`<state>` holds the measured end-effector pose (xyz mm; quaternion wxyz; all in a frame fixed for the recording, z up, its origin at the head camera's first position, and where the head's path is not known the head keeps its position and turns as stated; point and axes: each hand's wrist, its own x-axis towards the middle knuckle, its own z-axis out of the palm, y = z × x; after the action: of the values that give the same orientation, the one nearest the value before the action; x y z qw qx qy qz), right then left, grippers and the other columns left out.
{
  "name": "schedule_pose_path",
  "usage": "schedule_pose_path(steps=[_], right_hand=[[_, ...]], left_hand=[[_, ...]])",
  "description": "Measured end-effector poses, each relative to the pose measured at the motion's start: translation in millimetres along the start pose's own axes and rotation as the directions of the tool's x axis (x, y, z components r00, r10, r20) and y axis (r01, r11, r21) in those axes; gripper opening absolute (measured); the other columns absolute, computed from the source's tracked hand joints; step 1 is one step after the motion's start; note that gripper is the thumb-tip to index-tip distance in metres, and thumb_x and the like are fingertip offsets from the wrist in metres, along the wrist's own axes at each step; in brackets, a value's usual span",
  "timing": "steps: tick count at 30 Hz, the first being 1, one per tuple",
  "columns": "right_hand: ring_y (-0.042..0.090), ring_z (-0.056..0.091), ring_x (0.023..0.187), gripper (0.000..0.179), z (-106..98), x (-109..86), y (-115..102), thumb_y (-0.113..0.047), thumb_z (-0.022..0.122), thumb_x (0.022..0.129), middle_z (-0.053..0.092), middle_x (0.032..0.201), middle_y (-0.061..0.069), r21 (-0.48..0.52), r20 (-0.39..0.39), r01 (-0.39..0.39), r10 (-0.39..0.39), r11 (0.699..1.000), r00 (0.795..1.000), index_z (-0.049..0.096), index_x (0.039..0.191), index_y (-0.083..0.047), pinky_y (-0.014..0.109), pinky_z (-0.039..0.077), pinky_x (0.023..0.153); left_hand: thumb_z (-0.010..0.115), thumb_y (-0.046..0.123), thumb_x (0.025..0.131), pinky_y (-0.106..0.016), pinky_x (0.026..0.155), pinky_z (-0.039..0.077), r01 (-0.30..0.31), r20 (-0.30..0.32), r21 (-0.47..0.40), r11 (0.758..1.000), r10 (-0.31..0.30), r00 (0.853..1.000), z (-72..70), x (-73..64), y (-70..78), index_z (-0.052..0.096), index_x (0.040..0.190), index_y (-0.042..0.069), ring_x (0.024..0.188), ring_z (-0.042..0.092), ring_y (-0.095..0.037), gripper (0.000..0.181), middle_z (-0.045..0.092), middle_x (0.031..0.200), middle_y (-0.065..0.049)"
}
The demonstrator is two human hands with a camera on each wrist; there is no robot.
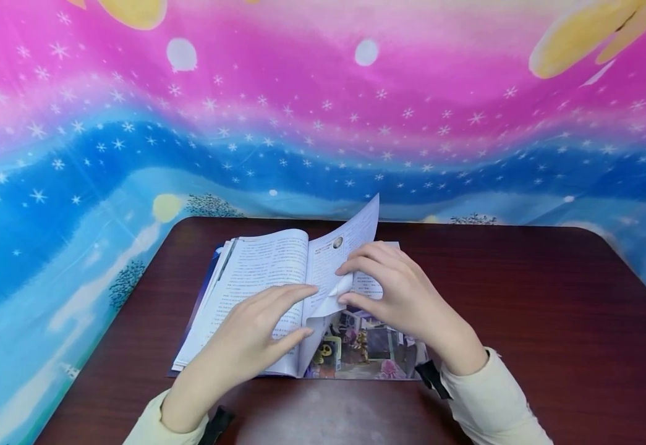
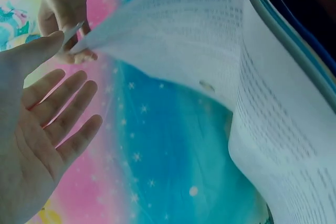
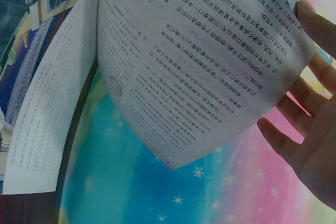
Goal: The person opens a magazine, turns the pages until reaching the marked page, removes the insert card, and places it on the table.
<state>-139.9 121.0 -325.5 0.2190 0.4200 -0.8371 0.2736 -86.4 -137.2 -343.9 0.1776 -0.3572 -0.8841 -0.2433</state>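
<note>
The head view is brightly and evenly lit; the backdrop [image 1: 278, 111] is rendered in saturated colour, and a pale glare is cast on the near part of the dark tabletop [image 1: 323, 408]. Fine print on the open book [image 1: 261, 266] is softened. Both wrist views are dimmer and cooler in tone. In the left, print is smeared and the upper right corner is sunk in shadow; in the right, lines on the greyed lifted page [image 3: 194, 77] are more crisply resolved.

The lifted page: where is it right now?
In the head view, the lifted page rises from the right side of the open magazine, pinched by the right hand.
</note>
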Motion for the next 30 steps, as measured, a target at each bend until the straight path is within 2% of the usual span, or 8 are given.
schedule_pose_path(steps=[3, 9, 14, 19, 25, 30], right_hand=[[0.015, 0.059, 0.105, 0.037, -1.3, 0.8, -2.8, -0.029, 0.086, 0.078, 0.065, 0.107, -0.006, -0.011, -0.015, 0.021, -0.021, 1.0, 1.0, 0.071, 0.109, -0.017, 0.037, 0.047, 0.091], [0.019, 0.058, 0.108, 0.038, 2.8, 1.7, -3.7, -0.027, 0.087, 0.076, 0.065, 0.106, -0.002, -0.039, -0.049, 0.083, -0.085, 0.996, 0.995, 0.071, 0.107, -0.014, 0.039, 0.047, 0.095], [0.021, 0.058, 0.109, 0.035, 7.6, 0.8, -2.3, -0.028, 0.085, 0.079, 0.065, 0.106, -0.002, -0.039, -0.039, 0.106, -0.108, 0.994, 0.993, 0.07, 0.107, -0.014, 0.039, 0.044, 0.101], [0.021, 0.058, 0.111, 0.035, 7.9, -0.1, -3.6, -0.027, 0.084, 0.079, 0.066, 0.11, -0.001, -0.025, -0.031, 0.103, -0.104, 0.994, 0.994, 0.07, 0.108, -0.014, 0.039, 0.043, 0.103], [0.022, 0.055, 0.123, 0.042, -0.6, -1.4, -7.3, -0.022, 0.084, 0.081, 0.062, 0.129, 0.003, 0.065, -0.042, 0.063, -0.061, 0.996, 0.997, 0.068, 0.118, -0.013, 0.042, 0.043, 0.105], [0.022, 0.055, 0.125, 0.043, -7.4, -2.3, -7.9, -0.021, 0.081, 0.083, 0.061, 0.133, 0.004, 0.074, -0.047, 0.056, -0.052, 0.996, 0.998, 0.067, 0.123, -0.012, 0.045, 0.043, 0.104]], left_hand=[[0.08, 0.025, 0.085, -0.038, 0.092, 0.054, -0.035, -0.044, -0.025, 0.999, 0.033, 0.998, 6.1, 2.0, 3.3, 0.057, 0.137, 0.014, 0.116, 0.062, -0.017, 0.058, 0.063, 0.13, 0.0], [0.076, 0.021, 0.089, -0.035, 0.089, 0.055, -0.046, -0.152, -0.046, 0.998, 0.038, 0.988, 17.8, 1.5, 11.6, 0.058, 0.136, 0.014, 0.11, 0.064, -0.017, 0.051, 0.065, 0.126, -0.001], [0.08, 0.007, 0.083, -0.034, 0.088, 0.055, -0.061, -0.193, -0.013, 0.998, 0.057, 0.98, 22.8, 1.8, 11.6, 0.062, 0.132, 0.013, 0.108, 0.065, -0.016, 0.052, 0.066, 0.125, -0.001], [0.078, -0.001, 0.081, -0.032, 0.088, 0.055, -0.081, -0.209, 0.001, 0.997, 0.08, 0.975, 23.7, 1.3, 9.9, 0.065, 0.129, 0.01, 0.107, 0.065, -0.017, 0.051, 0.066, 0.125, -0.002], [0.076, -0.002, 0.082, -0.032, 0.085, 0.056, -0.058, -0.227, 0.034, 0.998, 0.065, 0.972, 19.3, 0.7, 7.5, 0.066, 0.127, 0.009, 0.104, 0.067, -0.017, 0.047, 0.067, 0.125, -0.002], [0.076, -0.005, 0.081, -0.035, 0.083, 0.057, -0.019, -0.27, 0.062, 0.998, 0.035, 0.962, 15.6, -1.4, 2.0, 0.067, 0.126, 0.008, 0.102, 0.067, -0.019, 0.048, 0.066, 0.128, -0.004]])
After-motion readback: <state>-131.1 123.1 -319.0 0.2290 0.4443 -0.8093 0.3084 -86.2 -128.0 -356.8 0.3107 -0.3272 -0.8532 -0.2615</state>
